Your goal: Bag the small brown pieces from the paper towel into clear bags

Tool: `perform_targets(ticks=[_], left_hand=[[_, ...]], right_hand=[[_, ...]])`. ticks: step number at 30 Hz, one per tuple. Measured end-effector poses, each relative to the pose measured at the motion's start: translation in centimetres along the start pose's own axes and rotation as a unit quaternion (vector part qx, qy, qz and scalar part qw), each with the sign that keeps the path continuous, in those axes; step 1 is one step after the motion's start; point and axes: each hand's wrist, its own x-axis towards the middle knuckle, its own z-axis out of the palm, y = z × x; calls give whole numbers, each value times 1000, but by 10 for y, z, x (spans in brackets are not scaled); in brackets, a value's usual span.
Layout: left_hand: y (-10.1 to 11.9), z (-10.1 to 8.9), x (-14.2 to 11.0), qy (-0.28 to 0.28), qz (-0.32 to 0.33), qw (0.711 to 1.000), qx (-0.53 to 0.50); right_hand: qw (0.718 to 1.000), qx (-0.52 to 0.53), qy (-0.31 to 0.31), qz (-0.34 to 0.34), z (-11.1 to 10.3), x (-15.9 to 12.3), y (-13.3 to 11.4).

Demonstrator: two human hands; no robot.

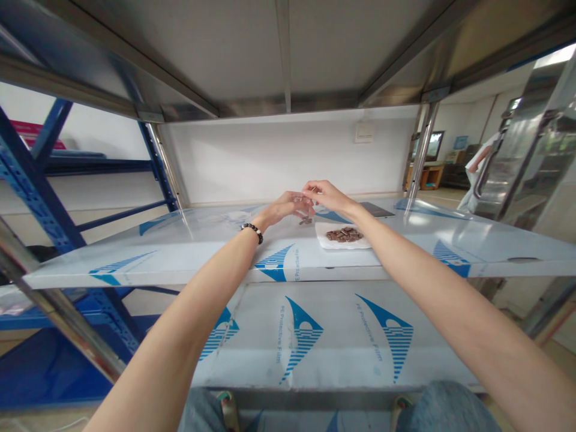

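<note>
My left hand (pixel 288 207) and my right hand (pixel 324 193) meet over the steel shelf (pixel 189 246), fingers pinched around a small clear bag (pixel 302 207) with a few dark brown pieces at its bottom. The left hand holds the bag from below and the right pinches its top edge. A beaded bracelet (pixel 252 230) sits on my left wrist. Just right of the hands a white sheet (pixel 324 242) carries a small heap of brown pieces (pixel 344 234).
The shelf is wrapped in film with blue logos. A second shelf level (pixel 333 336) lies below and a steel shelf roof above. Blue racking (pixel 40 198) stands left. A steel cabinet (pixel 531 162) stands right, a person in white (pixel 474 171) beyond it.
</note>
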Motion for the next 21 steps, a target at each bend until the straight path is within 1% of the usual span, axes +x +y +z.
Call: perform_targets(ticks=[3,4,5,6,7,9,11,12,14,17,21], left_hand=[[4,0,-3,13,-6,1000,2],[5,0,-4,14,-7,1000,3],[5,0,-5,15,-7,1000,3],[5,-1,-5,16,-7,1000,2],[4,-1,-5,17,-8,1000,1],[2,-3,-3,23,-11,1000,0],[-1,-4,-1,34,-14,999,3],[-2,-5,0,38,-15,999,3],[-3,-5,1,41,-11,999,0],[-3,-5,0,33,-4,999,-5],[-1,-3,0,31,-8,999,13]], right_hand=[[999,11,42,9,-9,-2,-5],[999,6,36,24,-14,-3,-6],[999,-6,12,47,-20,-4,-5],[996,-24,-28,78,-26,-5,-4],[989,-46,-84,116,-32,-7,-2],[956,-96,-190,201,-42,-11,3],[918,-152,-250,268,-49,-14,6],[902,-177,-266,289,-51,-15,6],[883,-207,-288,308,-55,-17,3],[869,-209,-320,313,-58,-19,-6],[854,-212,-339,334,-55,-20,-15]])
